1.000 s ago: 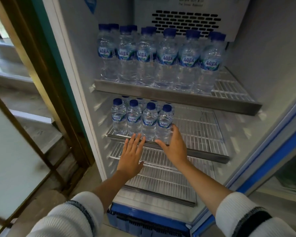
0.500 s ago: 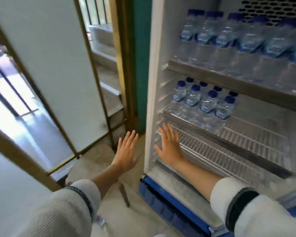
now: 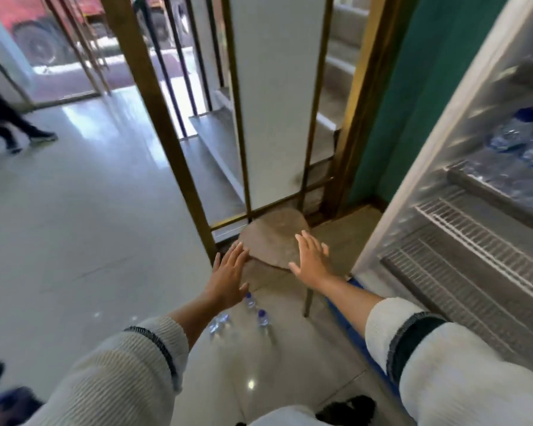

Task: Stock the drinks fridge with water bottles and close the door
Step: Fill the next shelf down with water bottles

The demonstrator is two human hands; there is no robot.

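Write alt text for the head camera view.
Both hands, left hand and right hand, reach out open and empty above water bottles standing on the floor. A round stool stands ahead; the open fridge is at right.

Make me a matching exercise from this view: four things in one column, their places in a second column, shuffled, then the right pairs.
Things:
1. left hand
2. stool
3. fridge
4. bottles on the floor

Places:
A. at the right edge, door open
B. below the left forearm
C. open, near the stool's left edge
D. in front of the gold frame, under the right hand

Pairs: 1-C, 2-D, 3-A, 4-B
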